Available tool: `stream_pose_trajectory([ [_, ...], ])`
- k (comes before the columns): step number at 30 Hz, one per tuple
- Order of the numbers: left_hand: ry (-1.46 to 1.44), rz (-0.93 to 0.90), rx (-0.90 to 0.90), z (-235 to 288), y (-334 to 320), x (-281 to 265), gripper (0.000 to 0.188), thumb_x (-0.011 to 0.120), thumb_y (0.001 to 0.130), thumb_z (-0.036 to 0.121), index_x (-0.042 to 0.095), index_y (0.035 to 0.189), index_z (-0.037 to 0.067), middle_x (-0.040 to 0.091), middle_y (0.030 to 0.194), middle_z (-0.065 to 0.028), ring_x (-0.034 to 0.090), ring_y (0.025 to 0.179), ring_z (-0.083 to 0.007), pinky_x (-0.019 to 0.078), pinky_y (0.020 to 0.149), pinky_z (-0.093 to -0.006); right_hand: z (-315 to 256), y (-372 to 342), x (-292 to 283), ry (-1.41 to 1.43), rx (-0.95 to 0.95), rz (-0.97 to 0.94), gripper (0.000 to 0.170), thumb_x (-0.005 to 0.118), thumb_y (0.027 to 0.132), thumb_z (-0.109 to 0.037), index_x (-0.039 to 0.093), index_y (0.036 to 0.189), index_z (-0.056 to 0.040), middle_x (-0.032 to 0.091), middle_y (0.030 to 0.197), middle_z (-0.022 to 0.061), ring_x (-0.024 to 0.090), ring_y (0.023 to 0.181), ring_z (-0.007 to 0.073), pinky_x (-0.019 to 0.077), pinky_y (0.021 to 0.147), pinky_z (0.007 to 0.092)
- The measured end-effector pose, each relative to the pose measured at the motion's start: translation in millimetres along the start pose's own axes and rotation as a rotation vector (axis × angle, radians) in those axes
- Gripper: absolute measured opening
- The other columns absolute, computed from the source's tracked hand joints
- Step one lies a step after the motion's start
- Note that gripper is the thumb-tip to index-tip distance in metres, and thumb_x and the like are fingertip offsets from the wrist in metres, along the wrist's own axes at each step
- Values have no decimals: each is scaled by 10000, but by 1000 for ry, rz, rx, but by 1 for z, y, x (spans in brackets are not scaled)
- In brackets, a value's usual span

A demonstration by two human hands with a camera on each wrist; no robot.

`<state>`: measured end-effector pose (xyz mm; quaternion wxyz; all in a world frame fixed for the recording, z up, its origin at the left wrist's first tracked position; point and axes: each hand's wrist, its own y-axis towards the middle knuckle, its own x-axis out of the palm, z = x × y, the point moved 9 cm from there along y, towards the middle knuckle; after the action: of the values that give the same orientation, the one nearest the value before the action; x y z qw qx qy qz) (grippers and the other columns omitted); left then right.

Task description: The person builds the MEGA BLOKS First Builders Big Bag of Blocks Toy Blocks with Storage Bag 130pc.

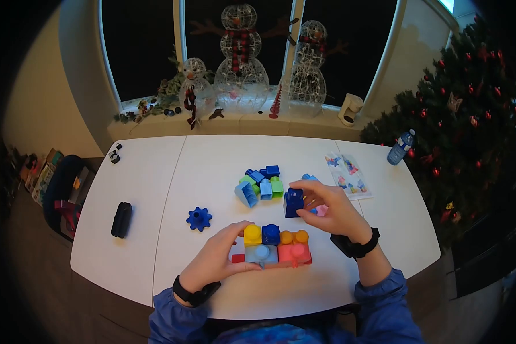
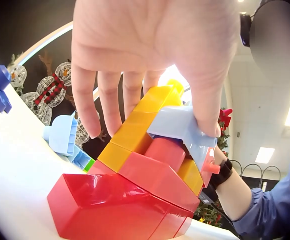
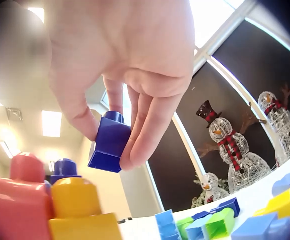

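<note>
My left hand (image 1: 215,258) grips a stack of toy building blocks near the table's front, thumb on the near side and fingers along the far side. On its top are a yellow block (image 1: 252,235), a dark blue one (image 1: 271,235), a light blue one (image 1: 258,254) and a coral-red one (image 1: 294,253). A red block (image 2: 105,205) forms its bottom. Between thumb and fingertips, my right hand (image 1: 333,209) pinches another dark blue block (image 3: 110,142). It is held up beyond the stack's right end, its stud upward in the right wrist view.
Loose blue and green blocks (image 1: 277,187) lie beyond the stack. A pink piece (image 1: 320,210) shows partly behind my right hand. Leftward are a blue gear-shaped piece (image 1: 199,219) and a black case (image 1: 121,219). A printed sheet (image 1: 348,175) and a water bottle (image 1: 401,147) are at back right.
</note>
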<state>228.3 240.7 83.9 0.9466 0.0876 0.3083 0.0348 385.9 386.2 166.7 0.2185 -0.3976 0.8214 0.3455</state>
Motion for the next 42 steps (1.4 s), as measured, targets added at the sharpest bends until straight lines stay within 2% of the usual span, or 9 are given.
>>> stream_pose_trajectory([
  [6, -6, 12, 14, -2, 0, 0, 964, 964, 693, 369, 467, 1462, 68, 600, 1377, -150, 624, 1202, -301, 539, 958, -379, -27, -30, 19, -85, -79, -62, 412, 791, 837, -44, 687, 1236, -33, 742, 908, 112, 743, 808, 223, 581, 768, 307],
  [12, -8, 14, 14, -3, 0, 0, 972, 966, 688, 372, 465, 1464, 69, 605, 1371, -146, 625, 1202, -296, 538, 957, -376, -33, -37, 24, -152, -170, -42, 305, 811, 842, -59, 732, 1132, -6, 761, 1031, 157, 752, 877, 290, 600, 803, 344],
  [18, -6, 12, 9, -2, 0, 0, 983, 968, 683, 373, 461, 1469, 69, 605, 1369, -146, 625, 1202, -296, 540, 957, -375, -27, -28, 11, -79, -189, -64, 215, 706, 935, -85, 730, 1139, -24, 755, 1064, 152, 732, 944, 320, 578, 869, 376],
  [21, 1, 17, 10, -1, -1, 0, 985, 968, 684, 368, 459, 1472, 70, 605, 1366, -148, 625, 1200, -295, 543, 953, -373, 21, -12, -1, -265, 86, -11, 221, 652, 968, -94, 719, 1172, -43, 740, 1065, 152, 711, 953, 338, 561, 863, 386],
  [25, -10, 14, 14, -5, 0, 1, 991, 969, 684, 367, 456, 1476, 64, 605, 1362, -158, 628, 1193, -299, 545, 950, -371, 92, -4, 0, -497, 120, -40, 264, 678, 895, -69, 712, 1156, -50, 713, 1087, 152, 682, 985, 354, 549, 872, 416],
  [30, -2, 22, 14, -2, -2, 0, 994, 969, 683, 368, 456, 1475, 58, 605, 1358, -165, 630, 1188, -304, 545, 954, -373, 140, 0, 25, -632, 207, -288, 315, 697, 830, -59, 723, 1144, -70, 697, 1055, 136, 644, 1074, 336, 532, 928, 429],
  [34, 4, 24, 13, 0, -1, -1, 984, 970, 683, 361, 464, 1470, 56, 607, 1357, -162, 630, 1187, -301, 545, 954, -374, 131, 3, 22, -677, 217, -263, 395, 709, 813, -79, 692, 1208, -79, 692, 1063, 142, 637, 1092, 337, 528, 926, 431],
  [37, -8, 28, 12, -2, -1, 0, 980, 972, 682, 356, 468, 1467, 54, 608, 1355, -163, 631, 1185, -301, 545, 950, -373, 85, 0, 1, -710, 134, -54, 487, 712, 805, -64, 644, 1286, -82, 687, 1095, 151, 659, 1022, 333, 537, 899, 411],
  [42, -2, 26, 13, -2, 0, 0, 986, 973, 680, 359, 465, 1467, 49, 609, 1355, -162, 629, 1188, -300, 543, 949, -370, 21, -24, -22, -186, 146, 128, 522, 729, 826, -39, 612, 1333, -86, 679, 1163, 113, 674, 980, 234, 542, 879, 338],
])
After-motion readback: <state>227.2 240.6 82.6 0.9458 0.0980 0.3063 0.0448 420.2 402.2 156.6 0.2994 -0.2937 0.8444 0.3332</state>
